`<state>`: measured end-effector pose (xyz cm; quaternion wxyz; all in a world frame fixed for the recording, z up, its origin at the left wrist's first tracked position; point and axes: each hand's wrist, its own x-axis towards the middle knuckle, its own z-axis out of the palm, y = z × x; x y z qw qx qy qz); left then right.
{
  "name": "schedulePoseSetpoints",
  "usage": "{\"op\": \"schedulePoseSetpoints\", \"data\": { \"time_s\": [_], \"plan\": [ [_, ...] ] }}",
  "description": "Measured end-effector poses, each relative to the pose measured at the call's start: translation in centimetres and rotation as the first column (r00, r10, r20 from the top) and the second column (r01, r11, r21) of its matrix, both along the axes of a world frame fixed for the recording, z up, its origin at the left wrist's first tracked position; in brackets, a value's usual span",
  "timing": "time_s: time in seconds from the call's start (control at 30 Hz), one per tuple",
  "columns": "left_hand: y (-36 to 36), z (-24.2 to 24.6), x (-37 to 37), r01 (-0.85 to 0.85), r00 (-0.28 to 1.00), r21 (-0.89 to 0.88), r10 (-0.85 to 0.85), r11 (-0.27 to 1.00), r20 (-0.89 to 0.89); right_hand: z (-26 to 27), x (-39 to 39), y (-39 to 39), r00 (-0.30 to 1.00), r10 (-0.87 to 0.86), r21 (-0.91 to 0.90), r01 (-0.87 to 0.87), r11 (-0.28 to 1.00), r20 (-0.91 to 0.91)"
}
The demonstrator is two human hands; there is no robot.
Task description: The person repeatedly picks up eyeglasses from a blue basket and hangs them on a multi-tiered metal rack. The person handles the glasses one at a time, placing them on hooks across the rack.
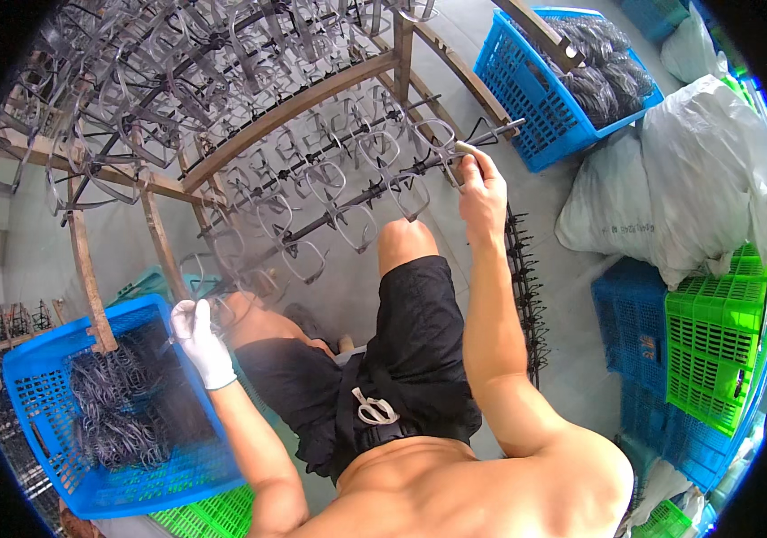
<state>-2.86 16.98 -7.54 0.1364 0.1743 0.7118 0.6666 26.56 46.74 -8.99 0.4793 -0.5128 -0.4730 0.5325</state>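
My left hand, in a white glove, is pinched beside a blurred translucent eyeglass frame and seems to hold it near the left basket's rim. My bare right hand, with a pale cover on the index finger, closes on a black hanging rod near its right end. A clear rim touches its fingertips. Along both sides of the rod hang several clear grey eyeglass frames. The rod slants across a wooden rack, above my knees. Blur softens its left end.
A blue basket with bundled frames stands left. Another blue basket of bundles is at the upper right. Large white sacks rest above green and blue crates. A spiked black rod lies beside my right arm.
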Motion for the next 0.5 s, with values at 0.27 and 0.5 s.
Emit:
{"op": "schedulePoseSetpoints", "data": {
  "time_s": [0.27,0.5],
  "plan": [
    [-0.4,0.4,-0.1,0.04,0.999,-0.067,-0.039,0.997,0.028,-2.5,-2.5,1.2,0.846,-0.101,0.035,0.14,0.99,-0.524],
    [-0.4,6.0,3.5,-0.311,0.947,-0.321,0.321,0.895,-0.024,-3.3,-1.0,0.2,0.922,-0.193,0.178,0.263,0.948,-0.335]
  ]
}}
